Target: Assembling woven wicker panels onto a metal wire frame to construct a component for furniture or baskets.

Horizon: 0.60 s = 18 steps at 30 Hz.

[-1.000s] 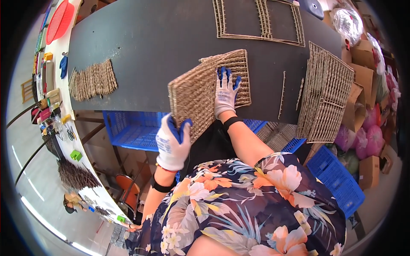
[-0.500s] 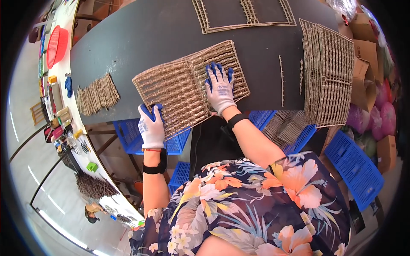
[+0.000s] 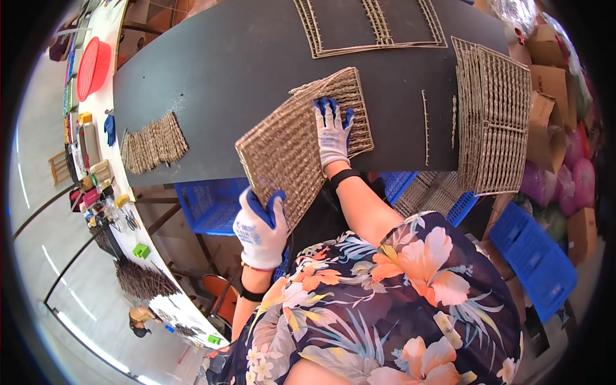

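Both my hands wear white gloves with blue palms and fingertips. A brown two-part woven lattice panel (image 3: 279, 151) lies at the front of the dark table, its left half tilted up and angled over toward the right half. At its near left corner, my left hand (image 3: 261, 226) is closed, thumb and fingers gripping the edge. My right hand (image 3: 333, 133) rests flat on the right half near the fold, fingers stretched out. Farther right are two thin twisted strips (image 3: 426, 128). Whether the left half still touches the table is hard to tell.
Short twisted strips (image 3: 154, 144) lie bundled at the table's left. Open frames (image 3: 385, 48) lie at the far side, and stacked lattice panels (image 3: 494, 122) at the right edge. Blue crates (image 3: 208, 205) stand below the table. Cardboard boxes (image 3: 548, 122) fill the right side.
My left hand has moved right and toward me, lifting the panel's left half so the panel folds. The right hand stays flat on the right half.
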{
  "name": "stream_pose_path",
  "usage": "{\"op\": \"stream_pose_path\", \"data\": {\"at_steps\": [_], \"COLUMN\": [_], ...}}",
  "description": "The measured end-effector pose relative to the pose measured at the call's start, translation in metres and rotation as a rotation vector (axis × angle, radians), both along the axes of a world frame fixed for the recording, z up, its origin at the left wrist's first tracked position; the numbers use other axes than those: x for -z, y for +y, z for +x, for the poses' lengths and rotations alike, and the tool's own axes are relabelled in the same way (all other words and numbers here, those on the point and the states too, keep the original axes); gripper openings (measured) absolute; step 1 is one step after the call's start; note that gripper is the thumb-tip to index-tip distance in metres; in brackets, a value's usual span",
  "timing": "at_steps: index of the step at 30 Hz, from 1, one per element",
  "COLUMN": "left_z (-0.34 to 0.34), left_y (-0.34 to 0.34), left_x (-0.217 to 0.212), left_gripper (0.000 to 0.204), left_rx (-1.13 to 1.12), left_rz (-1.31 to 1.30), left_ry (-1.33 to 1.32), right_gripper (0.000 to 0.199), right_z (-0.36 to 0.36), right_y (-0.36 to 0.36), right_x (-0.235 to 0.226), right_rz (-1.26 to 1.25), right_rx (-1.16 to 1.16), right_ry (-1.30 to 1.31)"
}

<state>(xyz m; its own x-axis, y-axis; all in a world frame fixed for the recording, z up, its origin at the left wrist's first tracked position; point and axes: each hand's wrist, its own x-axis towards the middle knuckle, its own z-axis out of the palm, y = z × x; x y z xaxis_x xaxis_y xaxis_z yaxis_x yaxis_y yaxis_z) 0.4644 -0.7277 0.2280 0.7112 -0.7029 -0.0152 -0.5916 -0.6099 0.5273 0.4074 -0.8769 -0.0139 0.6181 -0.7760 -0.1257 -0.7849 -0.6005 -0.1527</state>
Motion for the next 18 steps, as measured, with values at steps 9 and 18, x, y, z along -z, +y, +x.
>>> {"op": "stream_pose_path", "data": {"at_steps": [9,18], "left_z": [0.07,0.073], "left_y": [-0.001,-0.015], "left_x": [0.044,0.033], "left_gripper": [0.049,0.047], "left_rx": [-0.23,-0.197], "left_rz": [0.267,0.199], "left_ry": [0.059,0.014], "right_gripper": [0.04,0.055], "right_z": [-0.024,0.008], "right_y": [-0.025,0.013], "right_x": [-0.047,-0.085], "right_rz": [0.339,0.997], "right_rx": [0.063,0.471], "right_ry": [-0.69,-0.496]}}
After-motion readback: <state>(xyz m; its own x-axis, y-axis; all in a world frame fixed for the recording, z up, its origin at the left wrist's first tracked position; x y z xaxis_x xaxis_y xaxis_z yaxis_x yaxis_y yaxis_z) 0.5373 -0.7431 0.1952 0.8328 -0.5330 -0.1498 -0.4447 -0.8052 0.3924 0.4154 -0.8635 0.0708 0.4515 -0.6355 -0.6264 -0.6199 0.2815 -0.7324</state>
